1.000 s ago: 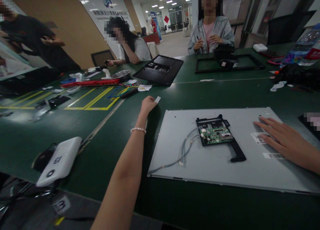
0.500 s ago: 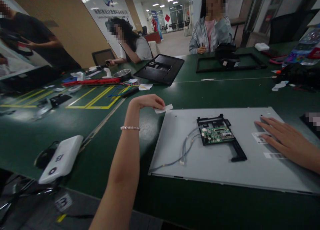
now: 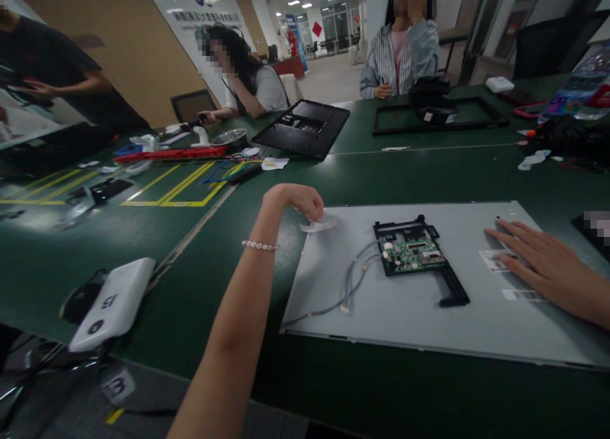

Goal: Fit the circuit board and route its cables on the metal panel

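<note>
Lowered since half a second ago, one white strip [image 3: 320, 223], thin and crumpled, sits at the grey panel [image 3: 405, 324] corner under the left hand [image 3: 298, 201], pinched by curled fingers with hidden tips; right hand [image 3: 538, 264], forearm cut off, lies flat, empty, beside two labels [image 3: 517, 295], with one circuit board [image 3: 413, 255] between the hands.

The left hand [image 3: 296, 201] curls downward, hiding its fingertips where they meet the white slip [image 3: 320, 223]. The right hand [image 3: 543, 266] covers part of a label [image 3: 490, 261] whose print is too small to read. The grey panel [image 3: 405, 318] loses its near right corner past the picture's edge.
</note>
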`<state>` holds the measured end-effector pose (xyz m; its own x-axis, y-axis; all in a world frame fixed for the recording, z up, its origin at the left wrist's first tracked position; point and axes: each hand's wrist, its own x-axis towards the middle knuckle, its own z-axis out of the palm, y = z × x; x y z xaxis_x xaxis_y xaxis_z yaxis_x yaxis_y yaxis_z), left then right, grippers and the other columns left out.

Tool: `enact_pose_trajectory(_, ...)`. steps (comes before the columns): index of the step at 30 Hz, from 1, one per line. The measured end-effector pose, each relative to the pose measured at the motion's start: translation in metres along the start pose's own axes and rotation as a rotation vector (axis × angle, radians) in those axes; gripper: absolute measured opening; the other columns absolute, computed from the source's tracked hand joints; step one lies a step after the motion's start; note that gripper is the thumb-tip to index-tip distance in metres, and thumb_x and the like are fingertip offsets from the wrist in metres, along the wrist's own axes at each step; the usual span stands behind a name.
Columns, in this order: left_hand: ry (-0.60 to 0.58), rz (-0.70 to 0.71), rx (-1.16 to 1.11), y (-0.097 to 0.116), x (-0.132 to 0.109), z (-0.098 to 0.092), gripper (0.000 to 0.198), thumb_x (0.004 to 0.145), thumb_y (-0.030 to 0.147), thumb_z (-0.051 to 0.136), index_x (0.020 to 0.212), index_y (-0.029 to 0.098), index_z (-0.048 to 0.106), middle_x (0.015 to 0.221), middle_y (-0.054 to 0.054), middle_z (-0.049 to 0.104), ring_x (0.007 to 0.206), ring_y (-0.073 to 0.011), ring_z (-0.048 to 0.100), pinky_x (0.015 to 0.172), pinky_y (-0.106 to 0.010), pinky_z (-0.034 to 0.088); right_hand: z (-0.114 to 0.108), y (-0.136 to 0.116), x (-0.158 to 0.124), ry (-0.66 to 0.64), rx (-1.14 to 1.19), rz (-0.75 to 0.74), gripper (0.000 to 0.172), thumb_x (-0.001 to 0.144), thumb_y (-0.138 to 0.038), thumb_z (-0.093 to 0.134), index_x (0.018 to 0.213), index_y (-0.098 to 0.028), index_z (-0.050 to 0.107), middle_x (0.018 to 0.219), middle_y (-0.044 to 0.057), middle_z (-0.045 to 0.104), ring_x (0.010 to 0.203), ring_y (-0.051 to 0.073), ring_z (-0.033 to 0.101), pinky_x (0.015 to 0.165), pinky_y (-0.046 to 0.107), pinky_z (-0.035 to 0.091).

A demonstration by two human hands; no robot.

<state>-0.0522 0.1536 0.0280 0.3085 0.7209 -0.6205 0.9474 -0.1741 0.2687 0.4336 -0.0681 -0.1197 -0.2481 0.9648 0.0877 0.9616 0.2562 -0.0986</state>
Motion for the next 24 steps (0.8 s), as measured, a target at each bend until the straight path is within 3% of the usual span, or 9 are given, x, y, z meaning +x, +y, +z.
enact_pose_trajectory(4, 0.096, -0.003, -0.014, 0.002, -0.002, -0.002, 0.013, 0.056, 0.015, 0.073, 0.066, 0.023, 0.074, 0.065, 0.004, 0.069, 0.071, -0.0175, 0.064, 0.067, -0.022, 0.045, -0.008, -0.007, 0.001, 0.035, 0.052, 0.007, 0.061, 0.096, -0.055, 0.033, 0.152, -0.031, 0.028, 0.158, 0.007, 0.03, 0.143, 0.031, 0.03, 0.115, 0.054, 0.029)
enact_pose_trajectory(9, 0.122, 0.051, 0.154, 0.011, -0.004, -0.001, 0.014, 0.061, 0.013, 0.073, 0.072, 0.021, 0.075, 0.075, 0.002, 0.071, 0.077, -0.0194, 0.063, 0.071, -0.023, 0.043, -0.036, -0.045, 0.015, 0.035, 0.238, -0.07, 0.071, 0.09, -0.055, 0.047, 0.153, -0.036, 0.02, 0.161, 0.003, 0.023, 0.144, 0.031, 0.029, 0.118, 0.049, 0.026)
enact_pose_trajectory(13, 0.166, 0.095, 0.172, 0.02, -0.004, 0.006, 0.01, 0.062, 0.016, 0.074, 0.071, 0.021, 0.073, 0.077, 0.0, 0.07, 0.079, -0.0207, 0.062, 0.073, -0.025, 0.044, -0.055, -0.084, 0.043, -0.085, 0.39, -0.196, 0.096, 0.082, -0.056, 0.06, 0.155, -0.036, 0.002, 0.164, 0.005, 0.01, 0.146, 0.035, 0.021, 0.116, 0.053, 0.026)
enact_pose_trajectory(17, 0.236, 0.052, 0.175, 0.027, -0.001, 0.013, 0.011, 0.056, 0.016, 0.076, 0.064, 0.02, 0.071, 0.074, -0.003, 0.069, 0.086, -0.0252, 0.063, 0.078, -0.028, 0.045, -0.059, -0.103, 0.078, -0.129, 0.469, -0.294, 0.105, 0.077, -0.057, 0.066, 0.155, -0.035, -0.002, 0.164, 0.008, 0.005, 0.146, 0.038, 0.017, 0.114, 0.062, 0.023)
enact_pose_trajectory(21, 0.225, 0.027, 0.203, 0.029, 0.005, 0.016, 0.006, 0.055, 0.019, 0.074, 0.057, 0.018, 0.069, 0.067, -0.004, 0.065, 0.084, -0.0287, 0.064, 0.078, -0.032, 0.047, -0.054, -0.104, 0.1, -0.203, 0.528, -0.346, 0.106, 0.076, -0.055, 0.068, 0.156, -0.03, 0.004, 0.162, 0.012, 0.017, 0.144, 0.037, 0.025, 0.115, 0.059, 0.025)
enact_pose_trajectory(24, 0.279, -0.039, 0.223, 0.029, 0.008, 0.017, 0.007, 0.056, 0.024, 0.072, 0.059, 0.018, 0.071, 0.063, -0.003, 0.063, 0.083, -0.0304, 0.066, 0.076, -0.035, 0.049, -0.053, -0.101, 0.098, -0.182, 0.528, -0.317, 0.104, 0.074, -0.054, 0.069, 0.156, -0.03, 0.009, 0.159, 0.011, 0.026, 0.141, 0.037, 0.032, 0.114, 0.057, 0.028)
